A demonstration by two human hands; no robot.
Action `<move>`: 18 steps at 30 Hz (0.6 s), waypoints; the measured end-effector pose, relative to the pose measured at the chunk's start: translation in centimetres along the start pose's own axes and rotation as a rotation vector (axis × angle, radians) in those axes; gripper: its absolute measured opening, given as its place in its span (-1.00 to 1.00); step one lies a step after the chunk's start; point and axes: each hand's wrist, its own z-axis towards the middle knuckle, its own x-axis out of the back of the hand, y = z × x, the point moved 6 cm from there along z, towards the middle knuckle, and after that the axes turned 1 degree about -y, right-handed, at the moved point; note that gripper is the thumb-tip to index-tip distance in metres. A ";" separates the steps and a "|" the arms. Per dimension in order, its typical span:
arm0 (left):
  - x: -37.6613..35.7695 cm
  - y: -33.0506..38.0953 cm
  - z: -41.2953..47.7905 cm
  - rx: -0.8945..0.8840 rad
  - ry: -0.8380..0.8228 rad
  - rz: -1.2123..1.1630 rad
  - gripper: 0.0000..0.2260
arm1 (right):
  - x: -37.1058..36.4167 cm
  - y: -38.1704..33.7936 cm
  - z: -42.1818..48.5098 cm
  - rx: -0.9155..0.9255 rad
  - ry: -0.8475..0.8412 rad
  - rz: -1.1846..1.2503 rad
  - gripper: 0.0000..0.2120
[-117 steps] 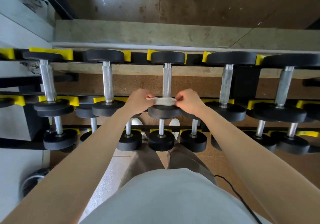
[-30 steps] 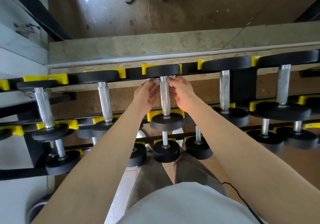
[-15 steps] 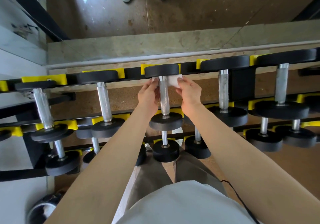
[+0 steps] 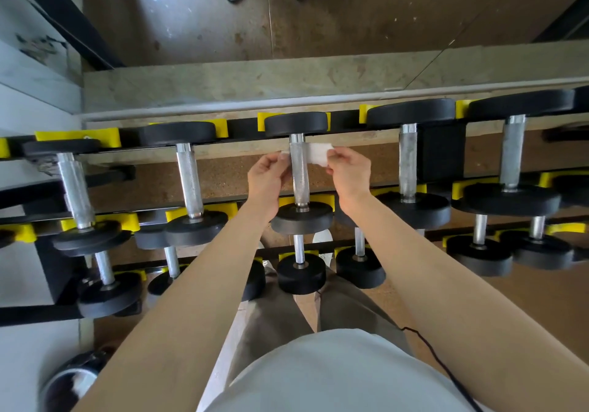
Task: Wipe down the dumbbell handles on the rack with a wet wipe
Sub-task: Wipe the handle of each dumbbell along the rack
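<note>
On the rack's (image 4: 243, 129) top tier (black rails, yellow saddles), the wet wipe (image 4: 317, 155) passes under the far end of the middle dumbbell handle (image 4: 298, 177). The left hand (image 4: 268, 176) pinches one end and the right hand (image 4: 350, 171) pinches the other. Speckled brown floor (image 4: 223, 179) shows below, and a mirror (image 4: 366, 13) lines the wall behind.

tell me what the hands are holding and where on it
Both hands hold the wet wipe: the left hand pinches its left end, the right hand its right end; it passes behind the dumbbell handle.
</note>
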 end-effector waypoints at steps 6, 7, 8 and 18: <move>3.7 0.3 -1.0 -0.012 -0.033 0.044 -0.93 | -2.3 1.2 -0.8 -0.054 -0.224 -0.149 -0.82; 3.7 0.3 -1.1 -0.009 -0.042 0.052 -0.91 | -2.2 1.2 -0.6 -0.045 -0.206 -0.156 -0.82; 3.5 0.2 -1.1 -0.012 -0.034 0.069 -0.89 | -1.9 1.1 -0.5 -0.032 -0.175 -0.167 -0.82; 4.8 0.3 -1.5 -0.084 0.114 0.374 -0.83 | -2.3 2.0 -0.8 0.093 -0.260 -0.523 -0.82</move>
